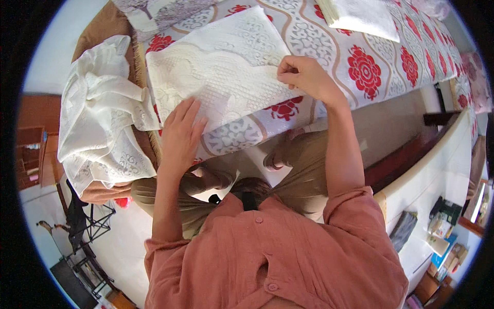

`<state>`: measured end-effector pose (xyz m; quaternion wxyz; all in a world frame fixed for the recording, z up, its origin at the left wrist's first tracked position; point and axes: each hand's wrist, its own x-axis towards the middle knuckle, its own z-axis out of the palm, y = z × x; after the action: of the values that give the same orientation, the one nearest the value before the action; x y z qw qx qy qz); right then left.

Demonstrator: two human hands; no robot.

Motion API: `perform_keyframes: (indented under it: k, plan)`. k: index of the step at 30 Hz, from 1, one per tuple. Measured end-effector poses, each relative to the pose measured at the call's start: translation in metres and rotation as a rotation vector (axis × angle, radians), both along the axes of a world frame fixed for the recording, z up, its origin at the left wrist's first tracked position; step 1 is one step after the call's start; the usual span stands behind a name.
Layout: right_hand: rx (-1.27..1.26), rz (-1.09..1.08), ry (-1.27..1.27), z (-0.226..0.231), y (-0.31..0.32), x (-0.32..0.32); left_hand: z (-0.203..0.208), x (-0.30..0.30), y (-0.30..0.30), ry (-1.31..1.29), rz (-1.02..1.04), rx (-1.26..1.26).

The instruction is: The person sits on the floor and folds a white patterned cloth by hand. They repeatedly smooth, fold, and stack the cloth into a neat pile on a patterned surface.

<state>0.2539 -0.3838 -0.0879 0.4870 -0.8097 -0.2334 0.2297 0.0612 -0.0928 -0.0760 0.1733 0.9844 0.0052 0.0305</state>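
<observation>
A folded white lace cloth (221, 67) lies spread as a rough rectangle on the patterned cover in front of me. My left hand (181, 131) rests with stretched fingers on its near left edge. At the cloth's right edge, the thumb and fingers of my right hand (303, 74) are pinched together on the fabric. To the left, a second white lace cloth (100, 113) hangs loose and crumpled over a brown padded surface.
The cover (329, 56) under the cloth has red flowers and grey scrolls. Another folded white cloth (360, 18) sits at the far right. A white table (427, 193) with small boxes stands at right. Black folding-frame legs (98, 226) are at lower left.
</observation>
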Motion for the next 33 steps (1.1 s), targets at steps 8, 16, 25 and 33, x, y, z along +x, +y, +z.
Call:
perform_keyframes:
  k: [8,16,25,33]
  plan:
    - [-0.090,0.144,0.096,-0.013,0.048,0.001,-0.073,0.114,0.079,-0.271,0.286,0.369]
    - [-0.078,0.105,0.204,-0.013,0.052,0.002,-0.087,0.157,0.164,-0.368,0.342,0.221]
    - [-0.134,0.123,0.143,-0.007,0.055,0.006,-0.075,0.082,0.118,-0.250,0.357,0.225]
    - [-0.139,0.140,0.183,-0.010,0.053,0.008,-0.075,0.114,0.117,-0.223,0.322,0.445]
